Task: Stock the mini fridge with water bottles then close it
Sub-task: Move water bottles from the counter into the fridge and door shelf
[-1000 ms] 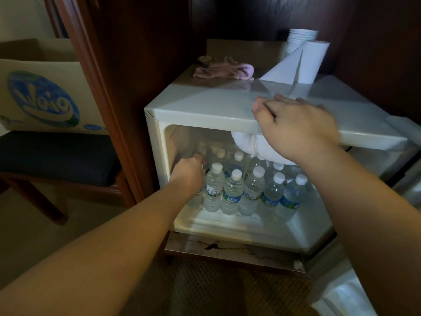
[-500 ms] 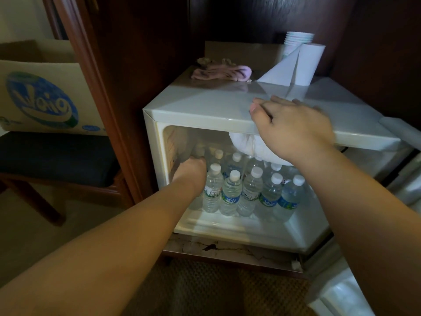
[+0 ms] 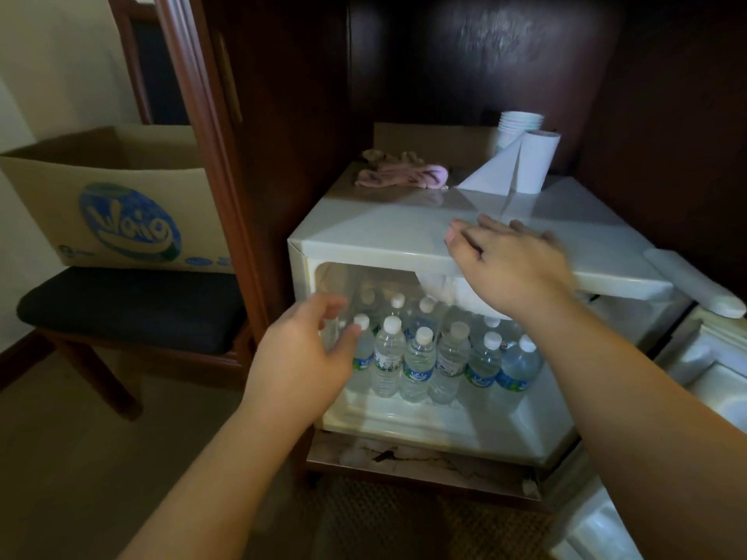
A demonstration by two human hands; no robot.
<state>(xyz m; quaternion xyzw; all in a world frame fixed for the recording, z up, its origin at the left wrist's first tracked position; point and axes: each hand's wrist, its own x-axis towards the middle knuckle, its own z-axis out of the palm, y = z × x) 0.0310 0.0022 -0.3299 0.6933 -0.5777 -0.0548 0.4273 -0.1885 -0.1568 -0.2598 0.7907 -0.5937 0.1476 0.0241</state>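
White mini fridge (image 3: pixel 376 240), door (image 3: pixel 703 357) swung open at right, holds upright water bottles (image 3: pixel 420 363) in rows on its floor. Left hand (image 3: pixel 307 357): empty, fingers spread, at the opening's left edge just in front of the nearest bottle; right hand (image 3: pixel 513 264): flat, fingers loose, over the top front edge. On top: pink cloth (image 3: pixel 404 175), paper roll (image 3: pixel 529 163), stacked cups (image 3: pixel 519 123).

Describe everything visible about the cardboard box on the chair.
The brown cardboard box sits upright on the dark cushioned seat of a wooden chair, left of the wooden cabinet frame. Its top is open, flaps not visible, and its inside cannot be seen. A round blue-and-green logo with white lettering marks its front face, with small blue print below. Neither hand touches it.
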